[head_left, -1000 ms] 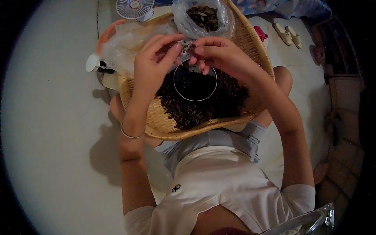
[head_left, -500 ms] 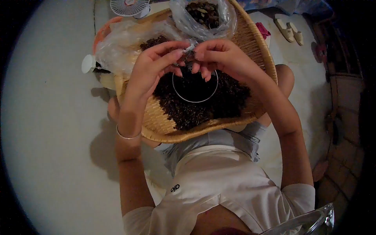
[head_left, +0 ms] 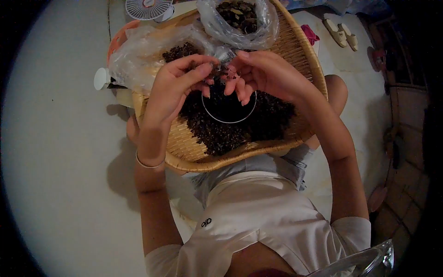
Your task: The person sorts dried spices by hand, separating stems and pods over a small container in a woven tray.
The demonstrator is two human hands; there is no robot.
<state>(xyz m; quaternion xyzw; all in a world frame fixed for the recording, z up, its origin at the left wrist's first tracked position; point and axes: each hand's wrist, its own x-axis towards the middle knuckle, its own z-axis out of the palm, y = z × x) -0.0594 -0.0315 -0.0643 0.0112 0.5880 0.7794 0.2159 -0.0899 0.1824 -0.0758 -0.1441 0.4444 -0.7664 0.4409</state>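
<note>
My left hand (head_left: pixel 173 87) pinches a small dark, wispy clump (head_left: pixel 213 71) between thumb and fingertips. Close beside it, my right hand (head_left: pixel 267 74) has its thumb lifted away from loosely curled fingers, with dark specks on the fingertips. Both hands are over a round bowl with a thin pale rim (head_left: pixel 229 122), whose dark interior I cannot make out. Around the bowl lies a heap of dark dried bits (head_left: pixel 219 138). The heap rests in a wide woven basket (head_left: pixel 182 147) across my lap.
At the basket's far left is a clear plastic bag (head_left: pixel 138 60); another bag (head_left: pixel 272 27) at the back holds dark leafy pieces. A white-capped container (head_left: pixel 101 78) stands left of the basket. Beyond are a small fan (head_left: pixel 147 7) and slippers (head_left: pixel 339 37).
My right thumb has moved up and apart from its fingers, which have drawn slightly away from the clump. My left hand keeps its pinch, slightly lower.
</note>
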